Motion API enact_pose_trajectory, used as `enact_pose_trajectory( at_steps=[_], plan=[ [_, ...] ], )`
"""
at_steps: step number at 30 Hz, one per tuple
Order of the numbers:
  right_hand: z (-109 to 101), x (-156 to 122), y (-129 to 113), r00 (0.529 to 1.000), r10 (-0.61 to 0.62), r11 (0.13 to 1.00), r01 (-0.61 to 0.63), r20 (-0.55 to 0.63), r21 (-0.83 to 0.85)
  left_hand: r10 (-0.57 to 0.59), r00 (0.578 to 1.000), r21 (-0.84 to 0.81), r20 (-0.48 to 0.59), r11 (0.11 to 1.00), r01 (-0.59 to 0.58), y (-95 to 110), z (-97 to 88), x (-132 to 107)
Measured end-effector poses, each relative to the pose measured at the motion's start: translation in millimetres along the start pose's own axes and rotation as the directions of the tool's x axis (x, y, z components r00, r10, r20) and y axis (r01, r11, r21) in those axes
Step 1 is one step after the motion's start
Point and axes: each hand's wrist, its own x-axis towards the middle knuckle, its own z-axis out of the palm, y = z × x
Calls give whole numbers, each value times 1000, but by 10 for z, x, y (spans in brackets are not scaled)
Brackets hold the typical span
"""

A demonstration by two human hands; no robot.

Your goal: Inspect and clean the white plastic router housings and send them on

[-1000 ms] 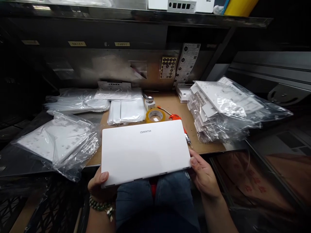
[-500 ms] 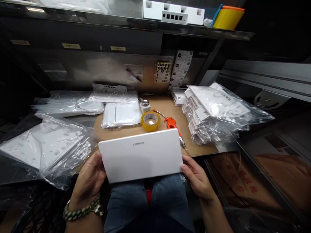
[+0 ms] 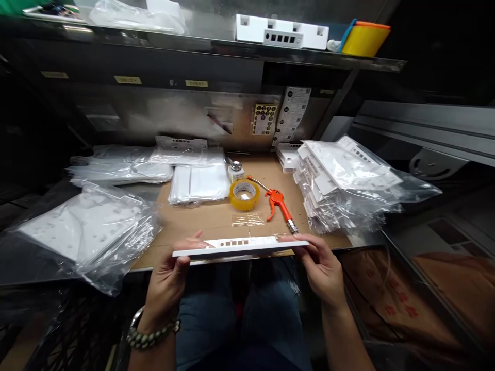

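Note:
A white plastic router cover (image 3: 240, 249) is held level between my two hands, above my lap at the table's front edge. I see it edge-on, with a row of square port openings along its far side. My left hand (image 3: 170, 275) grips its left end, thumb on the near edge. On the right end, my right hand (image 3: 320, 265) is closed round the corner. Beyond the cover lie an orange air blow gun (image 3: 277, 200) and a roll of yellow tape (image 3: 244, 196). The cover's broad face is turned out of sight.
Bagged white covers are stacked at the right (image 3: 340, 180) and at the left (image 3: 88, 226). Flat plastic bags (image 3: 199, 183) and a small dispenser bottle (image 3: 235, 170) sit at the back. Overhead, a metal shelf (image 3: 216, 46) carries a white housing (image 3: 282, 32) and a yellow container (image 3: 365, 40).
Both hands have tilted the cover from its lettered face showing to nearly edge-on. My left hand has moved right and my right hand slightly right. The camera view has shifted a little.

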Motion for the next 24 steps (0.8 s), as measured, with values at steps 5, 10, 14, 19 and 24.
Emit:
enact_pose_trajectory(
  at_steps=[5, 10, 14, 19, 24],
  plan=[
    [-21, -58, 95, 999, -36, 999, 36, -12, -25, 44, 999, 9, 17, 999, -44, 121, 73, 27],
    [-12, -94, 162, 997, -65, 998, 65, -29, -2, 21, 1000, 11, 11, 1000, -22, 172, 100, 21],
    [-4, -125, 192, 976, -217, 976, 218, -32, 22, -57, 989, -109, -138, 993, 42, 179, 199, 16],
    [66, 5, 59, 836, -526, 844, 536, 155, -29, -667, 709, -671, -229, 636, 381, 268, 143, 66],
    [257, 545, 37, 680, -414, 867, 496, 606, 36, -845, 486, -812, -224, 437, 386, 383, -213, 74]
  ],
)
